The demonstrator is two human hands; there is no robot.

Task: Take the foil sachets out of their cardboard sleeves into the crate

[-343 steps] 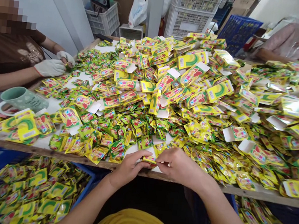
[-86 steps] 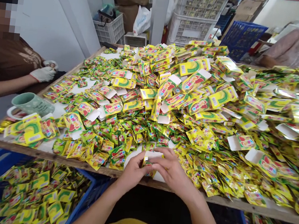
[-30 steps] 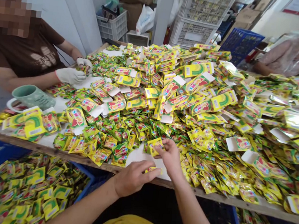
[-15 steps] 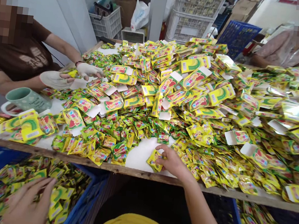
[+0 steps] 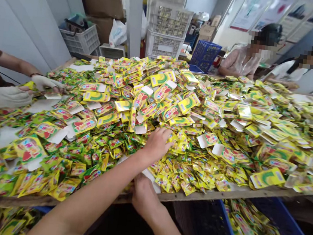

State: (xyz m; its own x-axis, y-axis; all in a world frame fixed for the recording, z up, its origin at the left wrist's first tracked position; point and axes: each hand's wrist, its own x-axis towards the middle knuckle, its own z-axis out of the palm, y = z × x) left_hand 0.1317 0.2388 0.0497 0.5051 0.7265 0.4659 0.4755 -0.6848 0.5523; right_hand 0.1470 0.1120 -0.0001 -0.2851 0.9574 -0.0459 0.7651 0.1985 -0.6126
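My left hand (image 5: pixel 157 144) reaches over the table to the heap of small yellow sachets (image 5: pixel 187 170). Its fingers and thumb are apart and touch a bunch of shiny yellow sachets (image 5: pixel 181 141) at the foot of the pile of boxes. My right hand (image 5: pixel 145 193) is closed at the table's near edge, below my left wrist. Whatever its fingers hold is hidden behind the hand. Green sachets (image 5: pixel 115 143) lie left of my left hand. Printed yellow cartons (image 5: pixel 171 109), several with white flaps sticking out, are heaped just beyond it.
A co-worker's gloved hands (image 5: pixel 9 97) handle packets at the left. Two other people sit at the far right. Blue crates (image 5: pixel 231 231) of packets stand below the wooden table edge (image 5: pixel 207 195). White crates (image 5: pixel 164 45) are stacked behind the table.
My view has swung right. My left hand has come up from the crate at lower left to the yellow sachets. My right hand has drawn back to the table edge and closed.
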